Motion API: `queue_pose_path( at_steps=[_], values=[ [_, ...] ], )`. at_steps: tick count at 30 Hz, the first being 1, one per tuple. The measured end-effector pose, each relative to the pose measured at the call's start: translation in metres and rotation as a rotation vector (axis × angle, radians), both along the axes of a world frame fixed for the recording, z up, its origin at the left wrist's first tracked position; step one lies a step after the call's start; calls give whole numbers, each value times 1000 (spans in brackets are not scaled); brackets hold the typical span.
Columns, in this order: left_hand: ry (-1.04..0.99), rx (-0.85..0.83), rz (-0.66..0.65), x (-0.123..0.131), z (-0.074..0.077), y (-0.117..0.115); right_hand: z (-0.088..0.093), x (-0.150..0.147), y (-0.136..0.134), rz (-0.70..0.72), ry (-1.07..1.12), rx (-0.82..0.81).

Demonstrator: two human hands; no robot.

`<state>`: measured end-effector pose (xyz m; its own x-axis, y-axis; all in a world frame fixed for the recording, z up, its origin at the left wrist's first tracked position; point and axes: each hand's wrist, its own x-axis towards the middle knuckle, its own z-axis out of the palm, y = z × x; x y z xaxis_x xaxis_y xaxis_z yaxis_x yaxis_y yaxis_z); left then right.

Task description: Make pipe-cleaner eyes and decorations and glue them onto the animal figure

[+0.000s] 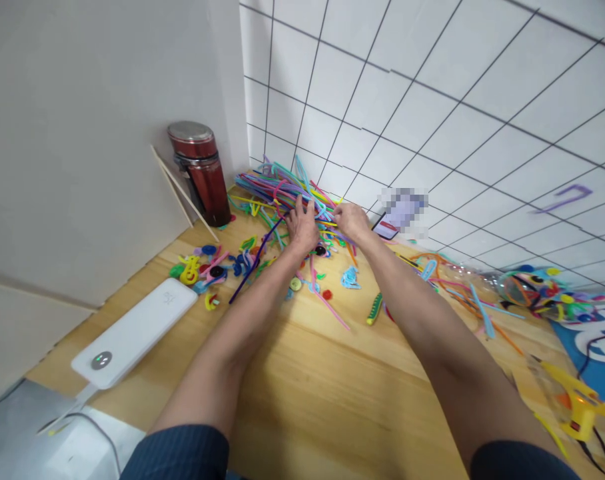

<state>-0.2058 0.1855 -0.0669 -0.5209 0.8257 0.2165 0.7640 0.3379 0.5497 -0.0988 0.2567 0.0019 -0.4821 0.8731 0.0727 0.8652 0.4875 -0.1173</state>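
Multicoloured pipe cleaners (270,187) lie in a heaped bundle against the tiled wall at the back of the wooden table. My left hand (303,230) rests on the front of the bundle with its fingers spread. Just right of it, my right hand (351,220) is closed in a pinch at the bundle's right end, seemingly around a pipe cleaner; its fingertips are partly hidden. A dark purple pipe cleaner (257,260) slants down from beside my left hand. Below the hands are a pink pipe cleaner (330,303), a light blue curled piece (350,277) and small coloured bits.
A red flask (205,180) stands in the back left corner beside thin wooden sticks (175,190). A white power bank (135,333) lies at left. Behind my right wrist leans a phone (390,223). At right are a green utility knife (375,309), bagged trinkets (537,290) and a yellow glue gun (575,403).
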Motion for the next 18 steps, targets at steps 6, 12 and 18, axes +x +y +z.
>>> queue_pose_path(
  at_steps=[6,12,18],
  values=[
    [3,86,18,3,-1,-2,-6,1,4,97,37,-62],
    [-17,112,7,1,-3,-2,-10,0,9,50,-2,-58],
    [-24,137,17,2,1,-4,-12,2,7,59,0,-19]
  ],
)
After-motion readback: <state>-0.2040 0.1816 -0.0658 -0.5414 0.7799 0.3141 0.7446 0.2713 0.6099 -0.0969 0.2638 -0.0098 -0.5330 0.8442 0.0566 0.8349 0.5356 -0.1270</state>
